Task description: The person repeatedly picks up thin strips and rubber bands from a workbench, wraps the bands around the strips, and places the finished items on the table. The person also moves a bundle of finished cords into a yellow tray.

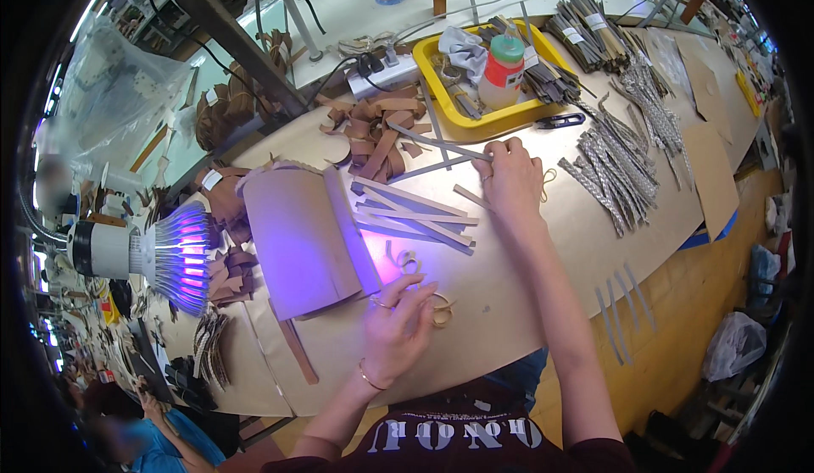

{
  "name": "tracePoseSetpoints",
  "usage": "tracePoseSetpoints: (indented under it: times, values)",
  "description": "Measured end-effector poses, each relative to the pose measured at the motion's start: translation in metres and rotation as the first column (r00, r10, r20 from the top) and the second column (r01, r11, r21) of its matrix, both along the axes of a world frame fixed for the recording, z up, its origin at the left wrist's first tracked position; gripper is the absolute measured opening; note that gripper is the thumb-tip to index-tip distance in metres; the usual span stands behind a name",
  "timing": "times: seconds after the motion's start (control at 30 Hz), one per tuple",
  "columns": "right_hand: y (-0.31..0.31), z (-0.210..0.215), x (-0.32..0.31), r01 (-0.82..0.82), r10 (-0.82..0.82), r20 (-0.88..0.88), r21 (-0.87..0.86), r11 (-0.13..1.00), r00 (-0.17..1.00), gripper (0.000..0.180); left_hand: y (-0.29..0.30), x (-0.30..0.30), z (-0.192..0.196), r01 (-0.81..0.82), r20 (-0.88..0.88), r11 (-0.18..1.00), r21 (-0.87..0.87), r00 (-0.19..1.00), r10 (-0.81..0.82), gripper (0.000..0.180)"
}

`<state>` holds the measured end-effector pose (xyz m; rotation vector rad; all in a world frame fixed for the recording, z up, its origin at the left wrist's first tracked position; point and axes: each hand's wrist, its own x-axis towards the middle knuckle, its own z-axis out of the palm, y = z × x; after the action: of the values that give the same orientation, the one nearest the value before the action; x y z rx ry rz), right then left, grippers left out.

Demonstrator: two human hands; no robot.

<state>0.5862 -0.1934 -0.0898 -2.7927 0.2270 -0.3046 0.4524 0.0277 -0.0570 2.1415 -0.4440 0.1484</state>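
1. Brown bench was pretty cluttered.
2. Right hand pinched a grey strip near the yellow tray.
3. Left hand was half-curled by pale curls; honestly couldn't tell if gripping.

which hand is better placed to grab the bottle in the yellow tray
Likely the right hand: it is just in front of the yellow tray and bottle, though at a grey strip. The left hand is farther off, by the brown sheet.
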Motion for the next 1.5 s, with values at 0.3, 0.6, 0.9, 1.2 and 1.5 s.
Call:
tracePoseSetpoints:
  times: [0.3,0.6,0.9,1.2,1.5]
  values:
    - [-0.027,0.033,-0.083,-0.117,0.182,-0.011,0.726,0.678,0.983,0.012,-0.020,0.006,0.012,-0.003,-0.352,0.940,-0.342,0.928,-0.125,0.031]
    - [-0.038,0.057,-0.176,0.085,0.309,-0.270,0.861,0.501,0.912,0.015,-0.030,0.035,0.030,-0.246,-0.510,0.658,-0.712,0.825,-0.244,0.030]
    - [-0.002,0.108,-0.185,-0.252,0.078,0.268,0.713,0.654,0.960,0.005,-0.048,0.021,0.044,0.215,0.333,0.949,-0.228,0.934,-0.132,0.032]
    - [0.011,0.121,-0.178,-0.219,0.084,0.206,0.810,0.544,0.975,0.008,-0.044,0.021,0.047,0.321,0.432,0.946,0.046,0.847,-0.309,0.039]
    - [0.013,0.114,-0.176,-0.201,0.074,0.192,0.822,0.532,0.979,0.007,-0.042,0.017,0.042,0.312,0.454,0.941,0.131,0.825,-0.337,0.036]
